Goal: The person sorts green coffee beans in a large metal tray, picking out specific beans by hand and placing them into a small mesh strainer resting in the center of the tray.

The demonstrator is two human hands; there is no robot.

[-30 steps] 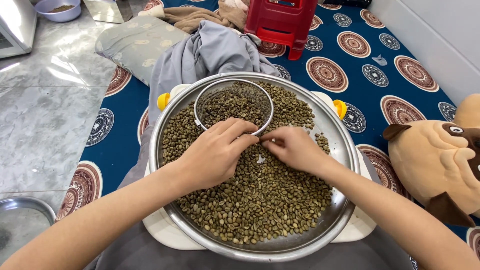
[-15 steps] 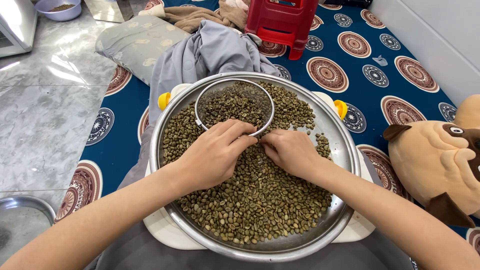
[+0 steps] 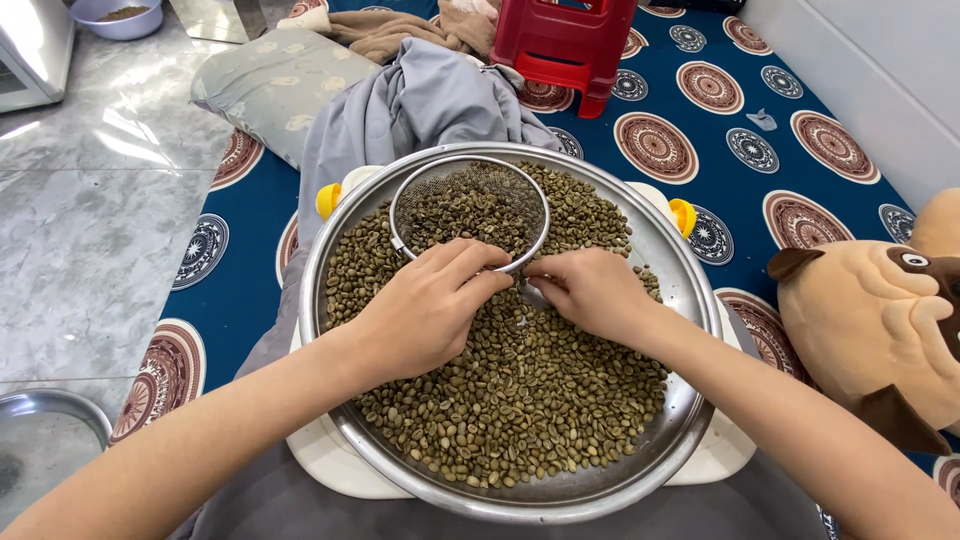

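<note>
At the near rim of the wire sieve, the fingers of the left hand are seen curled and drawn together, their tips bunched over the green beans; whether a bean is pinched between them cannot be told. Just beside them, the right hand is laid knuckles up on the beans, its fingers bent and closed toward the sieve's rim, and what they hold, if anything, is hidden. The two hands are brought nearly tip to tip below the sieve. The sieve, partly filled with beans, is set in the far half of a wide steel pan, and the pan is carried on a white tray with yellow knobs. Beyond the sieve a grey cloth and a red stool are seen on a blue patterned mat; right of it a plush dog is placed.
</note>
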